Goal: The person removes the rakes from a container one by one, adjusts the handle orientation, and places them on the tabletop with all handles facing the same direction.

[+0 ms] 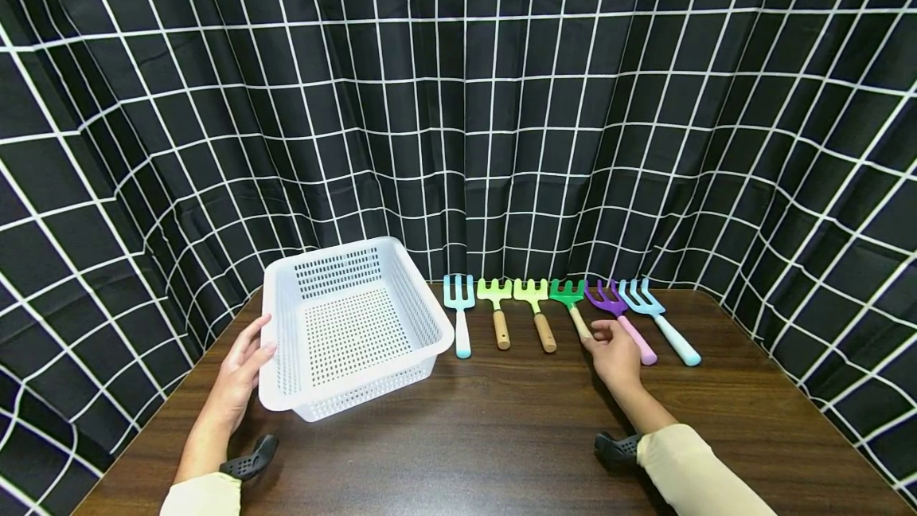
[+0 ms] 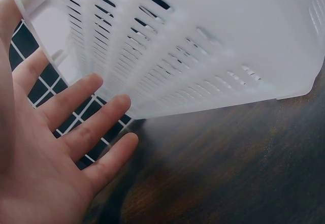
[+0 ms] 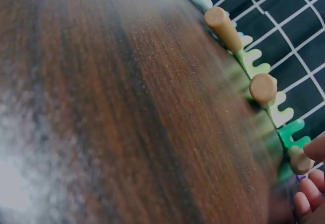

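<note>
A white perforated plastic basket (image 1: 358, 333) stands at the left, with no contents in it. My left hand (image 1: 243, 373) grips its left rim, the thumb over the edge and the other fingers spread along the outside, as the left wrist view shows. To the right, a row of small hand rakes lies on the table. My right hand (image 1: 614, 353) pinches the handle end of the green hand rake (image 1: 569, 293), whose handle is pale. Right beside that hand lies a purple hand rake (image 1: 609, 301) with a pink handle.
Left of the green rake lie two lime-green hand rakes (image 1: 496, 293) with wooden handles and a blue hand fork (image 1: 460, 293). A light-blue hand rake (image 1: 673, 333) lies at the far right. A black gridded curtain (image 1: 501, 102) hangs behind the brown table (image 1: 458, 452).
</note>
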`<action>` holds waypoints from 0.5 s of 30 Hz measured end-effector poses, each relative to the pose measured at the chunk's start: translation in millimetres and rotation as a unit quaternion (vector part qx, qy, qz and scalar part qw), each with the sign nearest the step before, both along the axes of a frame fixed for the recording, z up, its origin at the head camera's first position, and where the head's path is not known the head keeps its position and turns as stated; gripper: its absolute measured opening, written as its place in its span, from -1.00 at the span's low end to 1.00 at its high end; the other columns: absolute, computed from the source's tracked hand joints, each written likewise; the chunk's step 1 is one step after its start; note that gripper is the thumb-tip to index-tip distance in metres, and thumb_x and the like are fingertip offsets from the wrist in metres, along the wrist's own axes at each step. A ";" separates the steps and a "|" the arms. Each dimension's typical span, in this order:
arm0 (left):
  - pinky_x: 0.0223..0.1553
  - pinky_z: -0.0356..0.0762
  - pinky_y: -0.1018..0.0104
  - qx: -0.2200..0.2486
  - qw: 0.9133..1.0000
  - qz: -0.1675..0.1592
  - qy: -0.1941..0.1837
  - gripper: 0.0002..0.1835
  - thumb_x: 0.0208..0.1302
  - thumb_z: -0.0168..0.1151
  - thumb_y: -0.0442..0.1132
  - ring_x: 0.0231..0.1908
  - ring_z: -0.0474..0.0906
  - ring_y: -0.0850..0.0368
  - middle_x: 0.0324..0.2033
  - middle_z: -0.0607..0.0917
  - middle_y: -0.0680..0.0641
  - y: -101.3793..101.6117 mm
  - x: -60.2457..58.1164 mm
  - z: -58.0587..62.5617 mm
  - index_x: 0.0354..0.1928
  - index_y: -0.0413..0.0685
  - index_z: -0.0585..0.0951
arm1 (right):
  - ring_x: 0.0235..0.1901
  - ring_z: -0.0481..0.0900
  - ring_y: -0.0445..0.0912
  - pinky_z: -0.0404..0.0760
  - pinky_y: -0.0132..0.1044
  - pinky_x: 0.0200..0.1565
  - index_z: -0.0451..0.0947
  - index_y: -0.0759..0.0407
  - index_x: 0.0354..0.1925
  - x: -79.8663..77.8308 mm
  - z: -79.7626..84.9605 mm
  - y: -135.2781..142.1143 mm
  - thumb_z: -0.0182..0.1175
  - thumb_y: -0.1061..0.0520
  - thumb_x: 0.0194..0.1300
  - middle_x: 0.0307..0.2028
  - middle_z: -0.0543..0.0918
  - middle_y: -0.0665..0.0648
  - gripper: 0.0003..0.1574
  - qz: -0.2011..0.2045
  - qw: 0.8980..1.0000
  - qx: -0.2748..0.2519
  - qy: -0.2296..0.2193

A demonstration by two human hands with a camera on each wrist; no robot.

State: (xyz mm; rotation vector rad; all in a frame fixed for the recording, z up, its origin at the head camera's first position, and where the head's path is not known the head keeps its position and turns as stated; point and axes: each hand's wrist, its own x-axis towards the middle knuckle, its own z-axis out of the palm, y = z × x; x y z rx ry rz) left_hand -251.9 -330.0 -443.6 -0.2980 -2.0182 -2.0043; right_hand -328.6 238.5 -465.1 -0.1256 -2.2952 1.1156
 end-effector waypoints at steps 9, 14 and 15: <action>-0.25 0.53 0.39 0.005 1.000 -0.006 0.001 -0.47 0.50 -0.04 -0.29 -0.14 0.58 0.32 0.01 0.57 0.18 1.3 -0.2 0.8 0.44 -0.07 0.15 | -0.39 0.60 0.01 0.44 -0.35 -0.35 0.59 0.39 -0.16 15.5 12.6 9.6 0.45 0.29 0.04 -0.25 0.66 0.33 -0.62 -0.002 1.000 0.012 -0.004; -0.26 0.53 0.39 0.006 1.000 -0.007 0.000 -0.47 0.50 -0.04 -0.29 -0.15 0.57 0.32 0.02 0.55 0.18 0.7 0.2 0.8 0.44 -0.06 0.14 | -0.34 0.58 -0.06 0.44 -0.32 -0.28 0.59 0.35 -0.10 28.4 18.9 15.4 0.41 0.25 0.10 0.02 0.61 0.32 -0.62 0.008 0.999 0.024 -0.026; -0.26 0.53 0.39 0.005 1.000 -0.006 0.000 -0.47 0.50 -0.04 -0.29 -0.15 0.57 0.33 0.02 0.55 0.19 0.5 0.6 0.7 0.44 -0.05 0.14 | -0.34 0.57 -0.10 0.43 -0.34 -0.27 0.58 0.35 -0.09 30.7 19.9 15.6 0.40 0.25 0.11 0.08 0.58 0.30 -0.62 0.014 0.999 0.023 -0.031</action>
